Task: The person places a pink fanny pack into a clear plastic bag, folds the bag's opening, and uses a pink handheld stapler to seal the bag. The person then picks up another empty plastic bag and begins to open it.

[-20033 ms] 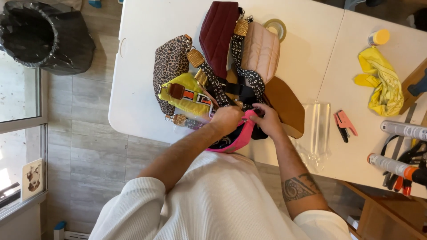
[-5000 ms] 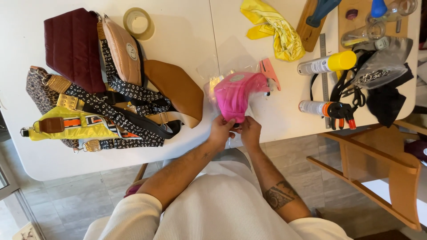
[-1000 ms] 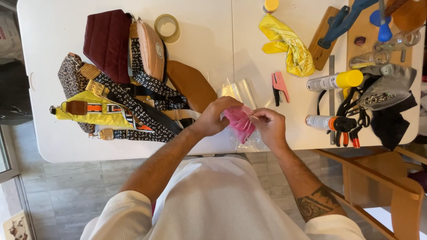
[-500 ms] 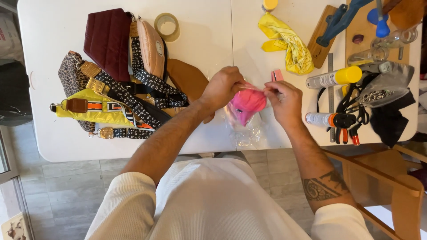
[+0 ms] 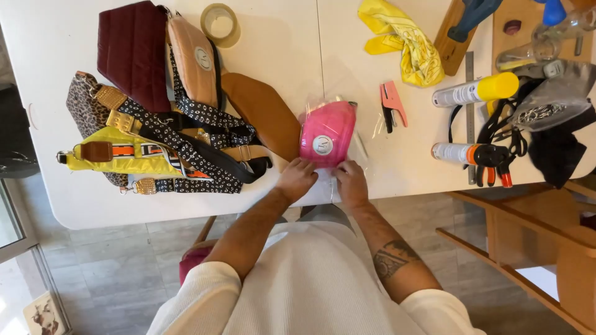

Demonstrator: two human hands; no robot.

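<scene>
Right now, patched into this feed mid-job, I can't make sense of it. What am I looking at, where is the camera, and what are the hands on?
There is no machine here: a person works with two bare hands, and the one camera sits on their head, looking straight down over a white table.

The left hand and the right hand both pinch the near edge of a clear plastic bag with a small pink bag inside it, lying flat on the table.

To the left lies a pile of bags in maroon, tan, brown, leopard print and yellow, with patterned straps. Beyond it is a roll of tape. To the right are a pink hand tool, a yellow cloth and two spray cans.
</scene>
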